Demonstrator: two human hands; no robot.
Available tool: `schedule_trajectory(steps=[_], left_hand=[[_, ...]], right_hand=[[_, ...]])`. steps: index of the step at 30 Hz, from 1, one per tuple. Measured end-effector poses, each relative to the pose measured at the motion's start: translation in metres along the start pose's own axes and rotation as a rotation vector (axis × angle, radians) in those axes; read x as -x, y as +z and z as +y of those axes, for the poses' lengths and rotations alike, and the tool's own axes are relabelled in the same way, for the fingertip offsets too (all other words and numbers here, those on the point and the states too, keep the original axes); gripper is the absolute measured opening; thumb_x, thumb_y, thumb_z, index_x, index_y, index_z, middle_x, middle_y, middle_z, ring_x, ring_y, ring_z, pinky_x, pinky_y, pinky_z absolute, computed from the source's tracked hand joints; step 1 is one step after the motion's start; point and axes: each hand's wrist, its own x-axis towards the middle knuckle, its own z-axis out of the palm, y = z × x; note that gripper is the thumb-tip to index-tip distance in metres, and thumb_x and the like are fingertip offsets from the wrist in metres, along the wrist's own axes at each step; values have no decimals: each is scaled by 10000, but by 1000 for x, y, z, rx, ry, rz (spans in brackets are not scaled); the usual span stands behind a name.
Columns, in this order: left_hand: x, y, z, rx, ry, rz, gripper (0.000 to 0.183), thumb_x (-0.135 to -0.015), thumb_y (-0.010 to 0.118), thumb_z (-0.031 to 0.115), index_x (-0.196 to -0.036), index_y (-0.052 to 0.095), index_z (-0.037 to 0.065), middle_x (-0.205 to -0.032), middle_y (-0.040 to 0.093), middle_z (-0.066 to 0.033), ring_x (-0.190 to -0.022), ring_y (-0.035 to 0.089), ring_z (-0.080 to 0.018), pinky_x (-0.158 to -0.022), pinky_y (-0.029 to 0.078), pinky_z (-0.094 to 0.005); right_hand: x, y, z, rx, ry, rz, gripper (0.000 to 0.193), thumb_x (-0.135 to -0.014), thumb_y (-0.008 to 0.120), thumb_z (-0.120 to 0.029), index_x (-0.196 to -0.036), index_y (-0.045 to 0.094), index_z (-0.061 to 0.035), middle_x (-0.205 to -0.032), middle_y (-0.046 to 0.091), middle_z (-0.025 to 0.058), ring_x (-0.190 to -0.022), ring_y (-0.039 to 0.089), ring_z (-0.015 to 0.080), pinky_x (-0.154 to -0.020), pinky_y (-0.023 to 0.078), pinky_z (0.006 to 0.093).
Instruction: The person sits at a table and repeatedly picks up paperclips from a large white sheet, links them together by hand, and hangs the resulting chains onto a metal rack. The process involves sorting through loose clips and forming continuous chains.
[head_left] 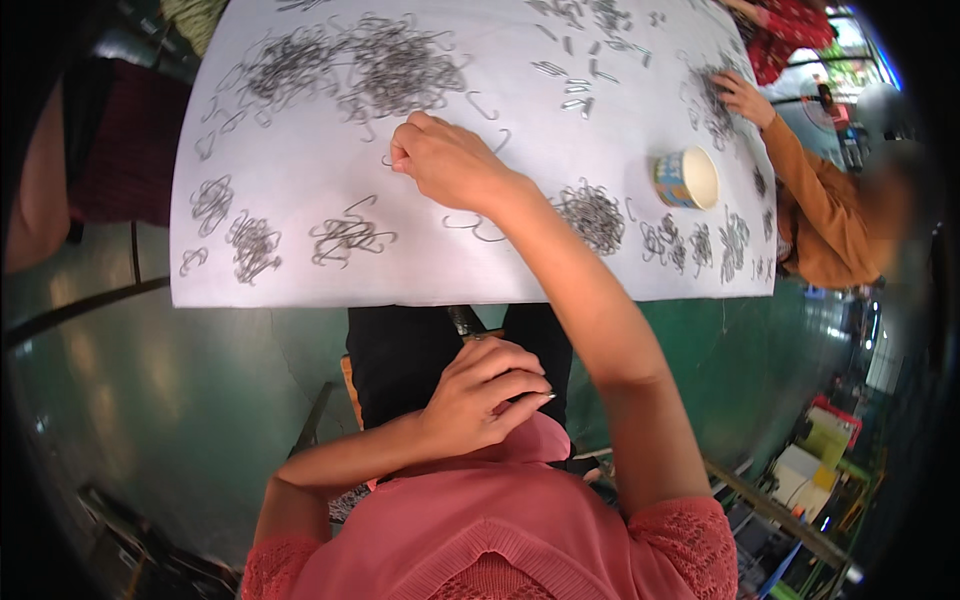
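My right hand (440, 158) reaches over the white-covered table (300, 285), its fingers pinched together. A bit of thin curved wire shows at its fingertips, looking like one of the bent wire hooks around it. Just beyond lies a large tangled pile of wire hooks (400, 65), and a few single hooks lie beside the wrist. My left hand (488, 388) is held over my lap, in front of my chest, fingers curled inward. A small shiny spot shows at its fingertips; what the hand holds, if anything, is hidden.
Smaller hook piles (347, 238) lie along the near edge, with a dense dark pile (592, 217) right of my forearm. Short metal pieces (577, 86) lie farther back. A paper cup (690, 178) stands at right. A co-worker's hand (742, 98) touches a pile there.
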Motion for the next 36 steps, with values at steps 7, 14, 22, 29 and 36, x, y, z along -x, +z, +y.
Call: schedule_trajectory(steps=[7,14,22,29,36], left_hand=[[5,2,-10,-13,8,10,178,-678,754,38,-836,684,77,-886,616,-30,-782,586,-185,-694,414,-300],[6,-2,-12,-48,-18,17,168,-699,750,60,-848,676,87,-883,613,-23,-801,587,-190,-711,430,-305],[4,1,-3,-83,-22,96,178,-667,743,11,-829,682,52,-880,620,-55,-812,599,-209,-723,459,-309],[5,5,-3,-114,-61,97,169,-683,754,30,-830,679,67,-875,620,-48,-818,597,-209,-743,452,-316],[2,8,-7,-136,-100,65,147,-703,744,32,-826,674,70,-804,647,-29,-790,601,-208,-744,441,-309]], right_hand=[[145,-80,56,-258,435,250,124,-899,566,-135,-938,532,-23,-842,588,59,-795,556,161,-758,445,293],[159,-88,65,-13,514,298,205,-767,676,-62,-965,624,-49,-890,583,75,-788,579,222,-719,461,321],[26,-57,78,-8,409,178,128,-819,650,-194,-884,672,-86,-905,612,92,-835,616,264,-718,483,380],[0,-36,59,180,352,-6,140,-838,622,-177,-890,634,-48,-937,619,105,-813,623,268,-721,493,368],[106,-68,28,-1235,529,-44,122,-895,598,-153,-890,591,-31,-797,584,23,-690,578,84,-596,478,237]])
